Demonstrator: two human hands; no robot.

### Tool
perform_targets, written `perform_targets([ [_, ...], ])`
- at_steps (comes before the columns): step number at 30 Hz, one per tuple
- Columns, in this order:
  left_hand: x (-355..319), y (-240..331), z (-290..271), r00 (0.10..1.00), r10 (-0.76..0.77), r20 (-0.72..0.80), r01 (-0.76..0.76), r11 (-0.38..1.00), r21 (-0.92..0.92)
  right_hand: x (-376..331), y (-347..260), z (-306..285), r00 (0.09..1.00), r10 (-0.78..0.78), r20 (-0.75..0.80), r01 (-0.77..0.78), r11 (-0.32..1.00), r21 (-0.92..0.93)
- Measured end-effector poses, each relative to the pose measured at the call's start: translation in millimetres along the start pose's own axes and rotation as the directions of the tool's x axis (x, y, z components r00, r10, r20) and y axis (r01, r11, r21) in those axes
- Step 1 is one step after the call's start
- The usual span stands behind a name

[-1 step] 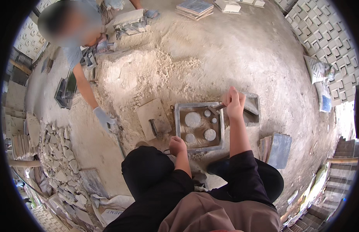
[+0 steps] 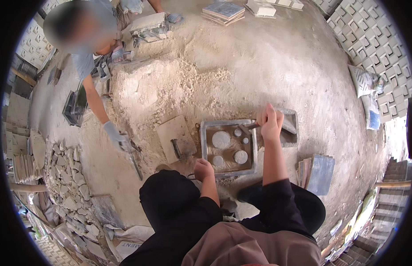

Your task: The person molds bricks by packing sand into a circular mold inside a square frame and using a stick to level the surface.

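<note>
In front of me lies a square grey metal mould (image 2: 254, 153) with several pale round discs (image 2: 221, 139) set in its brown inside. My right hand (image 2: 270, 124) is closed around the handle of a small hammer (image 2: 245, 129). The hammer's head is over the mould's upper right corner, near two small discs; whether it touches is unclear. My left hand (image 2: 203, 170) is closed beside the mould's lower left corner, apparently on a thin dark metal handle (image 2: 191, 176) that is mostly hidden.
A grey tray (image 2: 296, 128) adjoins the mould's right side. To its left is a square plate with a handle (image 2: 172, 133). A co-worker's gloved hand (image 2: 117, 135) holds a trowel (image 2: 136, 165). Stacked tiles (image 2: 320, 174), broken pieces (image 2: 68, 177) and a powder heap (image 2: 148, 80) lie around.
My right hand and the hammer have shifted slightly downward, and the hammer's handle lies flatter. The co-worker's gloved hand and trowel have moved a little. My left hand has barely moved.
</note>
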State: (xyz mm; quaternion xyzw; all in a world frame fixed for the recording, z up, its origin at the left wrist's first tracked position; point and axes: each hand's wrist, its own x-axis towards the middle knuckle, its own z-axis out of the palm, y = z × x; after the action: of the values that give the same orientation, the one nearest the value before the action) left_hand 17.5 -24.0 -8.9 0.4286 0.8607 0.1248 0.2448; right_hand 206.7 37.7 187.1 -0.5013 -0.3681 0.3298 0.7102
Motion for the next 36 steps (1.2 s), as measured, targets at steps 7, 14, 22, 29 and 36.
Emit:
perform_targets([
  [7, -3, -1, 3, 1.000, 0.020, -0.022, -0.020, 1.000, 0.001, 7, 5, -13, 0.991, 0.059, 0.117, -0.065, 0.997, 0.047],
  [14, -5, 2, 1, 0.998, 0.036, -0.056, -0.036, 0.999, -0.012, 18, 14, -17, 0.950, 0.184, 0.253, -0.164, 0.982, -0.096],
  [22, -7, 6, -1, 1.000, -0.016, 0.010, 0.016, 1.000, 0.026, 0, 21, -7, 0.968, -0.030, -0.247, 0.072, 0.984, 0.160],
  [29, -2, 5, -1, 1.000, 0.005, 0.007, -0.005, 1.000, 0.030, -11, 22, -1, 0.992, -0.117, 0.051, 0.112, 0.989, 0.095],
  [36, -5, 10, -8, 0.999, -0.024, 0.038, 0.025, 1.000, -0.015, -13, 24, -13, 0.979, -0.182, 0.086, 0.176, 0.982, 0.072],
])
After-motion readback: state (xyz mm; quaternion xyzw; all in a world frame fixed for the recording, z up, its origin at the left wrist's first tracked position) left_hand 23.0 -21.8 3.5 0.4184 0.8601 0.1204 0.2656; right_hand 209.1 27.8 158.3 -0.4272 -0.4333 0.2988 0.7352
